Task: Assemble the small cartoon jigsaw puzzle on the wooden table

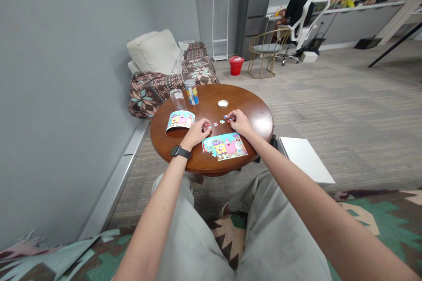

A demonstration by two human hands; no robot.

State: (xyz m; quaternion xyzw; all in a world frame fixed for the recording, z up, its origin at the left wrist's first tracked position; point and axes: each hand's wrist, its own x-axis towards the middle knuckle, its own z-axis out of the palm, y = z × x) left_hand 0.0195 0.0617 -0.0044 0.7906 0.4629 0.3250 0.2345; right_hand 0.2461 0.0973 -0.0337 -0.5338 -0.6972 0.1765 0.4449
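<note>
On a round brown table (211, 94) lies a partly assembled jigsaw puzzle (229, 145) with cartoon figures; its left side has a ragged edge. My left hand (198, 132), with a black watch on the wrist, is just above the puzzle's upper left corner. Its fingers are closed on a small reddish puzzle piece (209, 126). My right hand (240, 122) is above the puzzle's upper right, fingertips pinched at a puzzle piece (230, 120). Loose pieces (215, 124) lie between the hands. A curved picture sheet (180, 119) with the same cartoon stands left of my left hand.
Toward the table's back are a clear cylinder (178, 99), a printed can (191, 92) and a round lid (223, 103). A white box (306, 159) is right of the table. Behind stand a covered couch (198, 63), a red bin (236, 66) and a seated person (298, 4).
</note>
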